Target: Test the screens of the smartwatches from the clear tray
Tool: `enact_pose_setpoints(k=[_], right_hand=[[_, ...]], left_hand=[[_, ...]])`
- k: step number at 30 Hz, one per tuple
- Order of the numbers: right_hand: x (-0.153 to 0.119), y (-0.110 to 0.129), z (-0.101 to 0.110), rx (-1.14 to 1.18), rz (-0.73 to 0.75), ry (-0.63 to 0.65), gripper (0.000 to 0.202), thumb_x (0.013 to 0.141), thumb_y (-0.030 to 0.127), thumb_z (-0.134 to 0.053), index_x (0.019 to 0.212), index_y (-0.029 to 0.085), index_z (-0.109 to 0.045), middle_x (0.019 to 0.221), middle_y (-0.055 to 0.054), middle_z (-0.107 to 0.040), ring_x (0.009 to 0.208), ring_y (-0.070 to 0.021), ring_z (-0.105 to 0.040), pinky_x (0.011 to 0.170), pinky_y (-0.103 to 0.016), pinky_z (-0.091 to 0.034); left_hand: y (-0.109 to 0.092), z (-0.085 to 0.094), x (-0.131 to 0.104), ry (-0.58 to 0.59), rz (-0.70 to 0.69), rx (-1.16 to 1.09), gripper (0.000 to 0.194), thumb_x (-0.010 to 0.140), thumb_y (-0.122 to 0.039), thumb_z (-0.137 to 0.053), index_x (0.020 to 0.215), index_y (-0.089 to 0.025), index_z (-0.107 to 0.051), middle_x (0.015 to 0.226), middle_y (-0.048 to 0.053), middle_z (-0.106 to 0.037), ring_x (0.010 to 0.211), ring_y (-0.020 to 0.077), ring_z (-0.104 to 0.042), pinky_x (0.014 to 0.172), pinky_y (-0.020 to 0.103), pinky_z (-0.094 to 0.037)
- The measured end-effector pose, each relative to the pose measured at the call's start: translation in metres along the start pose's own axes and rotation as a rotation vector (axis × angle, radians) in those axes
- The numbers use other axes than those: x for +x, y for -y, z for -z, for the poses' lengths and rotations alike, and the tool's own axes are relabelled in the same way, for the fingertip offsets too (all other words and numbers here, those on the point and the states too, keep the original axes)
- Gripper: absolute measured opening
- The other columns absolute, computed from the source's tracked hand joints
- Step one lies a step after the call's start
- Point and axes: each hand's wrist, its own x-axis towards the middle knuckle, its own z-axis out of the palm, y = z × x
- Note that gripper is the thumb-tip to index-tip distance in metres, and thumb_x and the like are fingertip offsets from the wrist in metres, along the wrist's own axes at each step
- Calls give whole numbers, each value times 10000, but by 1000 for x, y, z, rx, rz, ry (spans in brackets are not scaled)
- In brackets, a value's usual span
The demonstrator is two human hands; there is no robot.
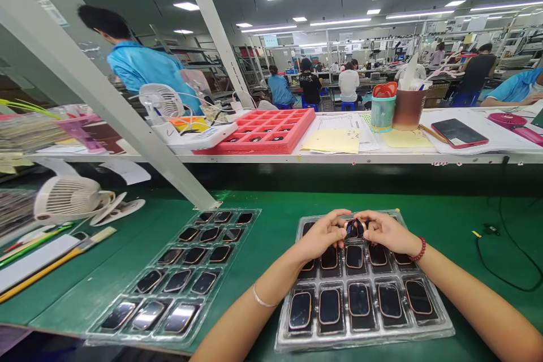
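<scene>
My left hand (326, 236) and my right hand (388, 232) meet above the far row of a clear plastic tray (365, 342). Between their fingertips they pinch a small dark smartwatch case (355, 228) with a gold-coloured edge, one hand on either side. Its finer details are too small to make out. Beneath and around the hands, the tray's pockets hold several more smartwatch cases (358, 299) with black screens and gold rims. My hands hide part of the far row. Left of my left forearm lies a second clear tray (199, 317), also filled with dark-screened smartwatch cases (178, 280).
On the green bench, a white fan (70, 198), a brush (91, 240) and pens lie at left; a thin black cable (504, 283) curls at right. A slanted white post (169, 169) rises left. The shelf bears a red foam tray (292, 136), cups and a phone (460, 131).
</scene>
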Motion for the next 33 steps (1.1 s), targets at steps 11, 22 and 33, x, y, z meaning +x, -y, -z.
enact_pose_setpoints(k=[11, 22, 33], right_hand=[[2, -8, 6, 27, -2, 45, 453, 795, 339, -656, 1189, 157, -526, 745, 6, -569, 530, -91, -500, 524, -236, -461], [3, -7, 11, 71, -34, -9, 474, 764, 217, -574, 1233, 173, -513, 952, -62, -630, 819, -178, -634, 643, -291, -550], [1, -5, 10, -13, -15, 10, 426, 751, 216, -542, 1173, 160, -531, 1031, -92, -654, 787, -174, -643, 638, -290, -540]], left_hand=[[9, 5, 6, 30, -4, 12, 478, 787, -362, -642, 1201, -175, -493, 936, 49, -584, 622, 98, -583, 544, 205, -414], [8, 1, 12, -18, -4, 26, 430, 722, -246, -648, 1128, -142, -550, 925, 86, -649, 748, 170, -645, 580, 228, -460], [8, -1, 13, -61, -26, 127, 336, 721, -192, -581, 1049, -131, -542, 827, 56, -657, 611, 125, -622, 502, 194, -415]])
